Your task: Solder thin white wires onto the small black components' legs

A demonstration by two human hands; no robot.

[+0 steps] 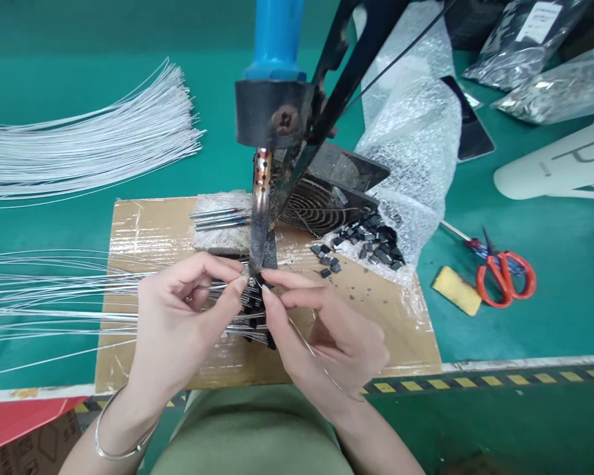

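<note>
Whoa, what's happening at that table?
A person has both hands up close to a blue-handled soldering iron. The right hand pinches a thin wire. The left hand is pinched shut beside the tip; anything in it is too small to make out. Little black pieces lie to the right.

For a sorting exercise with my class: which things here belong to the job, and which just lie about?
Seemingly in the job:
soldering iron
thin wire in the right hand
white wires by the left hand
small black pieces

Apparently lying about:
red-handled scissors
yellow block
container marked P
</note>
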